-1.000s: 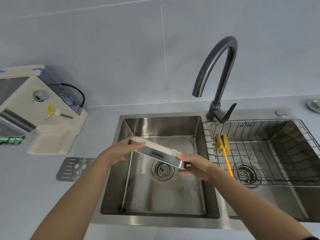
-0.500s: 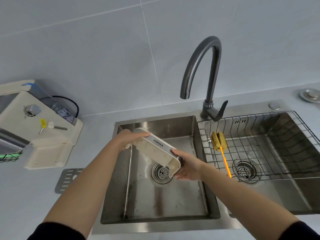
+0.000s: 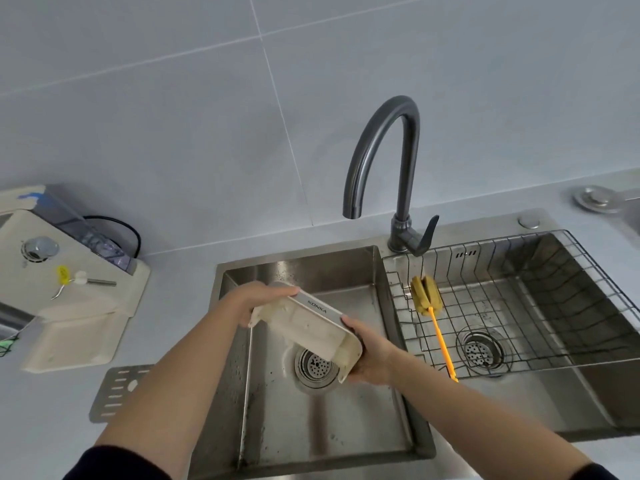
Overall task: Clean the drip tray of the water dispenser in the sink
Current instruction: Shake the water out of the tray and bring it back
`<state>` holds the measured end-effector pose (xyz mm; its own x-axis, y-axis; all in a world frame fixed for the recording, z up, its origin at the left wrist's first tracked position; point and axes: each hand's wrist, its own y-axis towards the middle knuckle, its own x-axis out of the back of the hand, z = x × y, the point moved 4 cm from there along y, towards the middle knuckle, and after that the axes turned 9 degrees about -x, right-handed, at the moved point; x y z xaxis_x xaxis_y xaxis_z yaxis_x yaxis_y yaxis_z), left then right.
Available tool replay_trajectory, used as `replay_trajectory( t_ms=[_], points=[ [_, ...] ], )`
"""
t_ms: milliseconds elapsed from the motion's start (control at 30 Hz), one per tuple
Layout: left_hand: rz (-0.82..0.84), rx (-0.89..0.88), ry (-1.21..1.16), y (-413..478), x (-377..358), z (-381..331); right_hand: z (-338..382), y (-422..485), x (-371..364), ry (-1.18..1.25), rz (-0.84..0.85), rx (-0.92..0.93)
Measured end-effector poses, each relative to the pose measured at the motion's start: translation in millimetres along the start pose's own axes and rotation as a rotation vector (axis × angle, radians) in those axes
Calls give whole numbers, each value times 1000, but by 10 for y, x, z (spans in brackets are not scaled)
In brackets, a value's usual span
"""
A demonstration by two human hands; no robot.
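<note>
Cream drip tray (image 3: 311,332) tilted over the sink (image 3: 346,427), both hands' fingers (image 3: 273,293) gripping its 2 ends, we judge rinsing under the faucet (image 3: 381,161) comes next.

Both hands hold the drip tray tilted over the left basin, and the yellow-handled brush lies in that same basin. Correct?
Not quite: the head view shows the brush in the wire rack over the right basin. Both hands, left and right, do hold the drip tray tilted over the left basin.

left sink basin (image 3: 346,417) open below, faucet (image 3: 381,157) arching overhead, wire rack (image 3: 519,306) filling right basin
</note>
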<state>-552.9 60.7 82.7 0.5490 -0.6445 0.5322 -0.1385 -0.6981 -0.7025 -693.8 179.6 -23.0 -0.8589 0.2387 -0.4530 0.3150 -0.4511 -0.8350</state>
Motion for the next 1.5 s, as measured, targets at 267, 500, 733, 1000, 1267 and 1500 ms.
replay_trajectory(
  t_ms=[267,500,733,1000,1267,1500],
  points=[
    [-22,-21,26,-29,49,-64,3,-68,-69,-30,0,-49],
    [-7,-88,-64,-115,90,-183,277,-266,65,-87,-123,121],
    [85,44,25,-100,-224,141,7,-265,174,-161,-63,-70],
    [65,35,-2,-114,-238,211,60,-223,179,-154,-99,-70],
    [-62,-5,-41,-142,-75,172,137,-260,71,-171,-101,-47],
    [-14,47,-115,-183,-216,323,148,-312,119,-304,-152,-61]
  ],
)
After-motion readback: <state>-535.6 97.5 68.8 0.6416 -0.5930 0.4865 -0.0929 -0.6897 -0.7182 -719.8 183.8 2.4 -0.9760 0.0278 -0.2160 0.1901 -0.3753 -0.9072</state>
